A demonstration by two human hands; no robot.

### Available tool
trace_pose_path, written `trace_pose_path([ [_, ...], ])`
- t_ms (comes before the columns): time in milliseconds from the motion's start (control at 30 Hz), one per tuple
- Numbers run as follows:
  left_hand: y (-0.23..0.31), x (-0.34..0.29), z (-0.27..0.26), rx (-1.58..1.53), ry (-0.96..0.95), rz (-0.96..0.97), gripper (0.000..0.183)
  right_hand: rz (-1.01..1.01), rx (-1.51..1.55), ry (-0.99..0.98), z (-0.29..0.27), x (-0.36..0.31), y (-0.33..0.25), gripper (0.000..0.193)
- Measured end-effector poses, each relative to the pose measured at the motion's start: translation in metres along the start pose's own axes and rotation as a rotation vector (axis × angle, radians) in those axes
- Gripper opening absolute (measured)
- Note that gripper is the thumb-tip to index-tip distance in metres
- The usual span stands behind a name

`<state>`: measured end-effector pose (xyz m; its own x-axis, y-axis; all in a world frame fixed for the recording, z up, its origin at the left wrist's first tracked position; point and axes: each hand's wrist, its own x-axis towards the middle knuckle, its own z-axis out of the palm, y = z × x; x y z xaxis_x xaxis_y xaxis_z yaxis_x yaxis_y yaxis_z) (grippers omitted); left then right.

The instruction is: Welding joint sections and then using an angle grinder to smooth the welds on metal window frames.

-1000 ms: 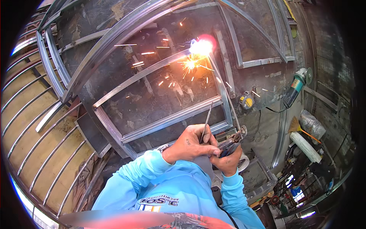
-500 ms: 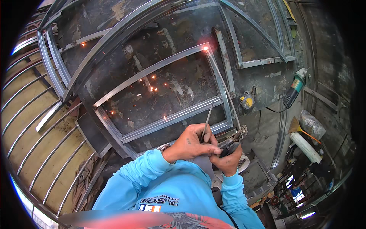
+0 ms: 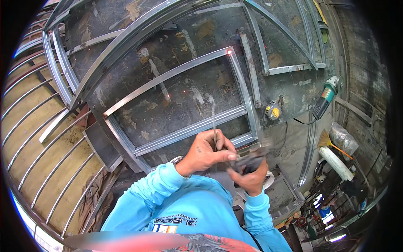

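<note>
My left hand (image 3: 205,149) is closed round a thin welding rod (image 3: 214,122), which points up and away, its far end blurred. In my right hand (image 3: 252,178) is a dark electrode holder (image 3: 252,161), smeared by motion and close to my left fingertips. Whether a rod sits in its jaws cannot be made out. Beyond both hands a metal frame (image 3: 189,130) with a curved far bar lies on the dark worktable. Its far right corner shows a small red-hot spot (image 3: 229,52), well away from my hands.
A tape measure (image 3: 273,110) and a green angle grinder (image 3: 325,97) lie on the right of the table. Other metal frames (image 3: 294,68) lie at the far right. A long curved bar (image 3: 121,44) crosses the left. A broom (image 3: 327,138) is at the right.
The bright arc at the frame's corner has faded to a small glow, with fewer sparks. The long rod running from the holder to that corner no longer shows. My left hand's rod has swung left.
</note>
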<state>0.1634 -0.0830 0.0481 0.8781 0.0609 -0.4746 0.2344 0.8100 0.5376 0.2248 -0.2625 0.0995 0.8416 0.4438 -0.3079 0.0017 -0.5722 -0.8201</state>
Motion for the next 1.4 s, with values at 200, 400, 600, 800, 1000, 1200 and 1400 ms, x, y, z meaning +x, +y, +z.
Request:
trace_pose_path([
  [200,-0.004,-0.007,-0.008,-0.011,-0.087,-0.009,0.047,0.281,0.790,0.047,-0.006,0.007,-0.010,0.054],
  [400,0.001,-0.004,0.002,-0.004,-0.120,0.017,0.048,0.019,-0.202,-0.046,-0.013,-0.026,0.015,0.079],
  [600,0.003,-0.002,0.013,0.165,-0.182,-0.003,0.050,-0.025,-0.120,0.048,-0.001,-0.005,0.002,0.063],
  [800,0.004,0.000,0.014,0.210,-0.146,-0.012,0.050,0.095,-0.009,0.045,-0.001,-0.002,-0.002,0.050],
  [1000,0.000,-0.002,0.013,0.210,-0.141,-0.022,0.049,0.036,-0.023,-0.003,-0.003,-0.005,0.007,0.062],
  [1200,-0.001,-0.003,0.013,0.214,-0.139,-0.035,0.048,0.073,-0.002,-0.017,-0.005,-0.006,0.007,0.050],
  [1400,0.000,-0.006,0.015,0.085,-0.136,-0.091,0.048,0.085,-0.063,-0.027,-0.010,-0.008,0.010,0.075],
])
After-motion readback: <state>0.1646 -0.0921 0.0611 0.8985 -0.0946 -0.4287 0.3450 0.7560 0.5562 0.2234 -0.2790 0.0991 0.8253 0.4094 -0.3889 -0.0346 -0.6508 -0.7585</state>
